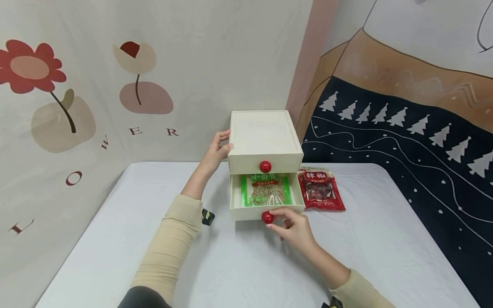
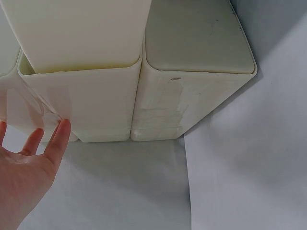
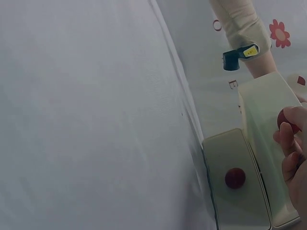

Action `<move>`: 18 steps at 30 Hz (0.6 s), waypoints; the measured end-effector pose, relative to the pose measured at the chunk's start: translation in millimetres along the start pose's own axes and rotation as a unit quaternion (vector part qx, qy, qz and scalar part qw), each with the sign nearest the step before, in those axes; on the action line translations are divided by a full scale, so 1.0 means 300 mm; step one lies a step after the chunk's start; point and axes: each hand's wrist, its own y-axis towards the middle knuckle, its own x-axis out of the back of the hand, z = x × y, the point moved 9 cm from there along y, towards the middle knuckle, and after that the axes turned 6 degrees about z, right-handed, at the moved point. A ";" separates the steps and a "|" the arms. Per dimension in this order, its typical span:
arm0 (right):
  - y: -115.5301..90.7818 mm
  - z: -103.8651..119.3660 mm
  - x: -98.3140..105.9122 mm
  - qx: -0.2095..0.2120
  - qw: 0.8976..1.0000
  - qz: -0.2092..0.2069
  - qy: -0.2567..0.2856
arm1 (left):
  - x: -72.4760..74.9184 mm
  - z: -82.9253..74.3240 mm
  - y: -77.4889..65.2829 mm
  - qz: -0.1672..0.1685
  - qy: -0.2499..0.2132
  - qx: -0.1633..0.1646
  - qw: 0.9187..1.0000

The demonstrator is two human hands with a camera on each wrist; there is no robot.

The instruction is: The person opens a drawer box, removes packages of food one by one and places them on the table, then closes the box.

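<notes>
A cream drawer cabinet [image 1: 265, 132] with red round knobs stands on the table. Its middle drawer [image 1: 236, 212] is pulled out, and a green-edged packet of seeds [image 1: 266, 192] lies inside. My right hand [image 1: 294, 229] pinches that drawer's red knob [image 1: 267, 217] between thumb and fingers. Against the cabinet's left side rests my left hand [image 1: 216, 152], fingers extended; the left wrist view shows its fingertips [image 2: 61, 132] right at the side wall. Below the pulled-out drawer, a closed bottom drawer [image 3: 223, 148] with its own knob [image 3: 235, 178] shows in the right wrist view.
A red packet of dried chillies [image 1: 321, 189] lies on the white-covered table [image 1: 369, 239], just right of the cabinet. Printed wall hangings rise behind the table [image 1: 215, 55] and along its right [image 1: 385, 171]. A dark strapped device [image 1: 208, 217] sits at the left wrist.
</notes>
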 end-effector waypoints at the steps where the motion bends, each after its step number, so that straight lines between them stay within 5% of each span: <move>1: -0.002 0.003 0.000 0.002 1.000 0.001 -0.001 | 0.000 0.000 0.000 0.001 0.001 0.000 1.000; 18: -0.036 0.016 -0.004 0.002 1.000 0.002 0.012 | -0.001 0.000 0.000 0.002 0.006 0.004 1.000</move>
